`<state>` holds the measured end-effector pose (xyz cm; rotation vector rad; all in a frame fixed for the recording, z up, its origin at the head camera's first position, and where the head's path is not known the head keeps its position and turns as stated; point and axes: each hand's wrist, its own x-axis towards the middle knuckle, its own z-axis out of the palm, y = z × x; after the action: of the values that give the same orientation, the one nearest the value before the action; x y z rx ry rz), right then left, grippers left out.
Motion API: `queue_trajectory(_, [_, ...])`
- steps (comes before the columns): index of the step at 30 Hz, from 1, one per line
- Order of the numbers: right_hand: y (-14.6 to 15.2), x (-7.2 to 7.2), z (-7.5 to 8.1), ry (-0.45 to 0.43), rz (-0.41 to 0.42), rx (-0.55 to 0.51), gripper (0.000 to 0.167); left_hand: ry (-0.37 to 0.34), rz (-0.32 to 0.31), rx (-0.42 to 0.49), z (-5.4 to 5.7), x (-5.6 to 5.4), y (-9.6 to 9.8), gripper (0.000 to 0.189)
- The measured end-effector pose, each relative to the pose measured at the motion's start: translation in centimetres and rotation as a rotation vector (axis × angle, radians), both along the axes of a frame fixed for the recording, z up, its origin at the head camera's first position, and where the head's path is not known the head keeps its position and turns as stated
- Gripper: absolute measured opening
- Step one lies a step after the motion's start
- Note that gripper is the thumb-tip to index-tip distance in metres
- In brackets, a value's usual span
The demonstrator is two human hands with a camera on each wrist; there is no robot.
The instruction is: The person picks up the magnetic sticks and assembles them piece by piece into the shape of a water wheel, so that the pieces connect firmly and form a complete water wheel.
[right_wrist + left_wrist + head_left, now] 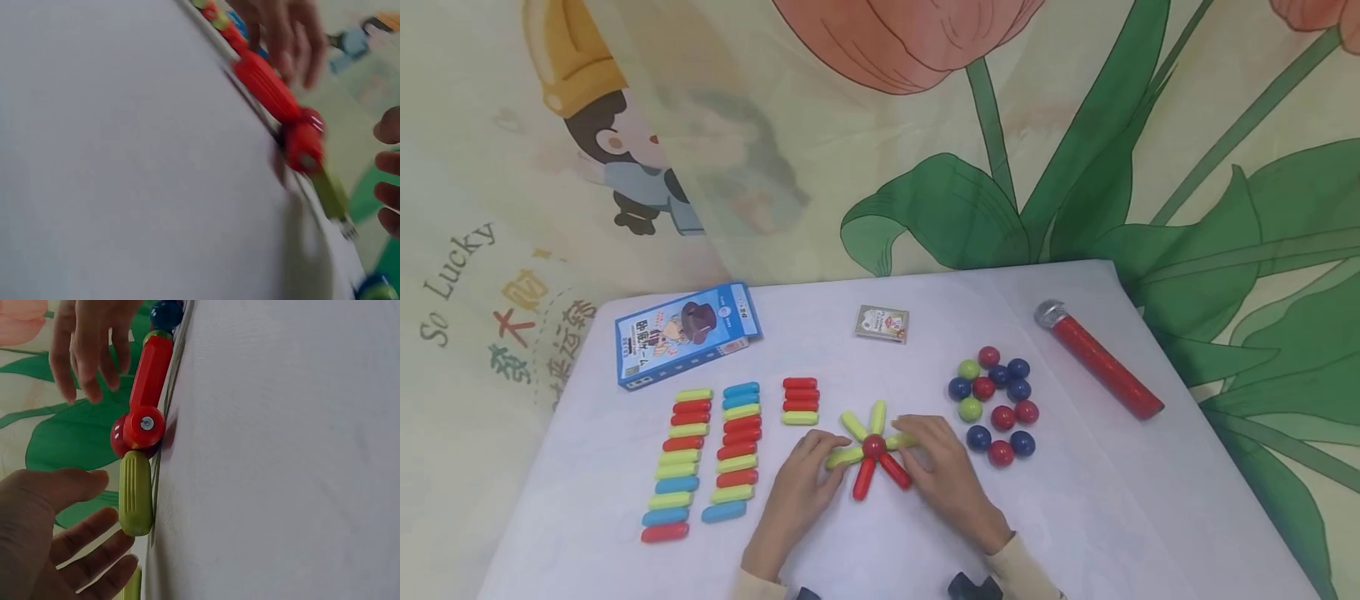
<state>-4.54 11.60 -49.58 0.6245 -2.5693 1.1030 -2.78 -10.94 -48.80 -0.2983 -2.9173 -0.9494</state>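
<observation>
A red ball (874, 447) sits at the centre of a star of short plastic rods, yellow-green and red, lying on the table. My left hand (803, 475) is around the outer end of the left yellow-green rod (135, 494), thumb and fingers on either side. In the left wrist view a small gap shows between thumb and rod. My right hand (943, 467) hovers by the right yellow-green rod (331, 195); in the blurred right wrist view its fingertips (389, 164) are apart from that rod. A red rod (895, 471) points toward the right palm.
Rows of red, yellow-green and blue rods (741, 433) lie left. Loose coloured balls (1002, 417) cluster right of the star. A blue box (681, 333), a small card pack (882, 323) and a red tube with silver cap (1101, 362) lie farther back on the white table (1150, 517).
</observation>
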Motion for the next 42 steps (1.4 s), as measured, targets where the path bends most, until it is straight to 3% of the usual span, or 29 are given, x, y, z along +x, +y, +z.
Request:
queue_trajectory(6, [4.5, 1.1, 0.6, 0.049, -0.285, -0.051, 0.041, 0.042, 0.027, 0.073, 0.3, -0.3, -0.2, 0.037])
queue_trajectory(12, [6.5, 2.4, 0.0, 0.104, -0.428, 0.038, 0.036, 0.105, 0.009, 0.116, 0.8, -0.6, 1.1, 0.038])
queue_trajectory(15, [6.6, 2.9, -0.3, 0.059, -0.469, 0.081, 0.034, 0.161, -0.041, 0.126, 1.3, -0.9, 2.4, 0.038])
queue_trajectory(19, [6.0, 3.2, -0.7, -0.054, -0.46, 0.147, 0.035, 0.199, -0.138, 0.102, 1.4, -1.5, 4.5, 0.036])
queue_trajectory(23, [5.0, 3.3, -1.1, -0.138, -0.434, 0.137, 0.036, 0.176, -0.185, 0.009, 0.8, -2.0, 6.0, 0.039])
queue_trajectory(29, [3.3, 3.3, -0.7, -0.22, -0.368, -0.099, 0.039, 0.135, -0.184, -0.143, 0.2, -2.0, 6.7, 0.039])
queue_trajectory(34, [1.7, 2.4, -0.5, -0.262, -0.237, -0.259, 0.036, 0.141, -0.192, -0.08, 0.3, -1.9, 6.0, 0.034])
queue_trajectory(39, [0.8, 1.7, -1.0, -0.288, -0.202, -0.266, 0.037, 0.138, -0.228, -0.017, 0.3, -1.7, 5.4, 0.031])
queue_trajectory(42, [0.7, 1.6, -1.3, -0.256, -0.198, -0.255, 0.037, 0.146, -0.222, -0.007, 0.2, -1.6, 5.2, 0.031])
